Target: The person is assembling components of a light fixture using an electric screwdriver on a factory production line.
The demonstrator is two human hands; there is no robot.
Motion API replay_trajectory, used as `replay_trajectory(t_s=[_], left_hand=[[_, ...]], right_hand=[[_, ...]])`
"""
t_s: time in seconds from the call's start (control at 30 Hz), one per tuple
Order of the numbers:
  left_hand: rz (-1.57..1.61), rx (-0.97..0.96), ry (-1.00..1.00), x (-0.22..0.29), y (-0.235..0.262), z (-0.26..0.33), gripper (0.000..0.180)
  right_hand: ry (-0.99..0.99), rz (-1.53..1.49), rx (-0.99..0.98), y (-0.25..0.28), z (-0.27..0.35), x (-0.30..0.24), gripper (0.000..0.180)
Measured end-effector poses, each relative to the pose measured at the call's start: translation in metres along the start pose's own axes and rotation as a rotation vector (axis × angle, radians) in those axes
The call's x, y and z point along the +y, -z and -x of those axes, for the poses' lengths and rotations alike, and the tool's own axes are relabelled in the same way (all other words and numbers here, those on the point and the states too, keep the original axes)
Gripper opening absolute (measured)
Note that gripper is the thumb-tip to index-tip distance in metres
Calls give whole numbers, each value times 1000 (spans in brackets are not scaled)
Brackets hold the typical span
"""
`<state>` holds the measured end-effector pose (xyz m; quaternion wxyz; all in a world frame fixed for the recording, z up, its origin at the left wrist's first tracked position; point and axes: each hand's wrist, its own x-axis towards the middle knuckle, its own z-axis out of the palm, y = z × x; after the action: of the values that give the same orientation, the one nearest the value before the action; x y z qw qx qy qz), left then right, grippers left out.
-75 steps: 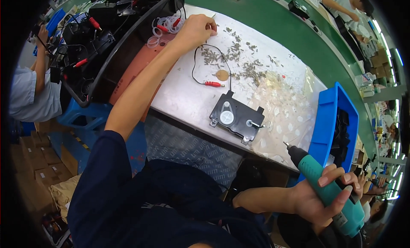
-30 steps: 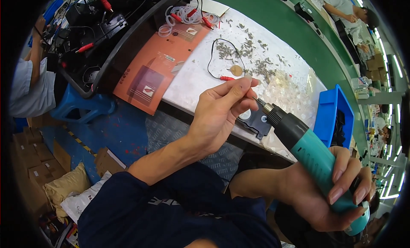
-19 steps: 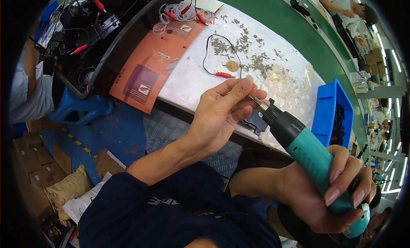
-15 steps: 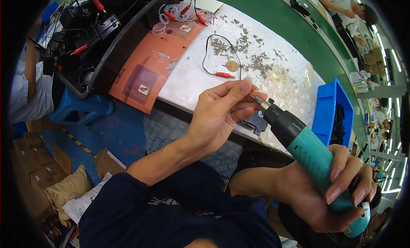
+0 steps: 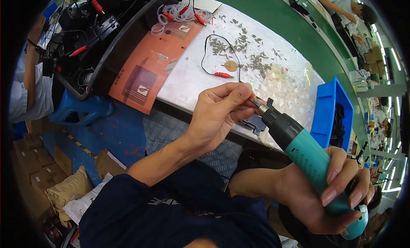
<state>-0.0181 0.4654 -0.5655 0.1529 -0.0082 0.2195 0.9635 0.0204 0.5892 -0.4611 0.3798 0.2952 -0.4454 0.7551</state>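
Observation:
My right hand (image 5: pixel 316 201) is wrapped round the teal body of an electric screwdriver (image 5: pixel 305 154), which slants up and left toward my other hand. Its metal bit (image 5: pixel 256 103) reaches the fingertips of my left hand (image 5: pixel 215 115). Thumb and forefinger there are pinched together; whatever sits between them is too small to make out. Below these fingers a dark plastic part (image 5: pixel 258 127) lies at the near edge of the white work surface (image 5: pixel 181 83), partly hidden. Many small metal screws (image 5: pixel 259 62) are scattered beyond, beside a black cable with a red plug (image 5: pixel 224 75) and a round tan disc (image 5: pixel 231 66).
An orange-red cardboard sheet (image 5: pixel 158 55) lies on the left, with clear tubing rings (image 5: pixel 158 29) at its top. Farther left stands a black bin (image 5: pixel 117 38) of cables and dark parts. A blue bin (image 5: pixel 323 109) is at right. Other people work nearby.
The screwdriver and my right hand have shifted slightly left and down. My left hand keeps its pinch almost in place at the bit.

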Motion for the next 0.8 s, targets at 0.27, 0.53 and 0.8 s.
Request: replay_trajectory(t_s=[0.27, 0.53, 0.8], left_hand=[[-207, -17, -8, 13, 3, 4, 12], [-328, -139, 206, 55, 12, 21, 65], [-2093, 49, -925, 223, -23, -8, 18]], right_hand=[[-13, -51, 73, -4, -1, 3, 23], [-10, -39, 128, -4, -2, -4, 17], [87, -51, 221, 1, -5, 0, 22]])
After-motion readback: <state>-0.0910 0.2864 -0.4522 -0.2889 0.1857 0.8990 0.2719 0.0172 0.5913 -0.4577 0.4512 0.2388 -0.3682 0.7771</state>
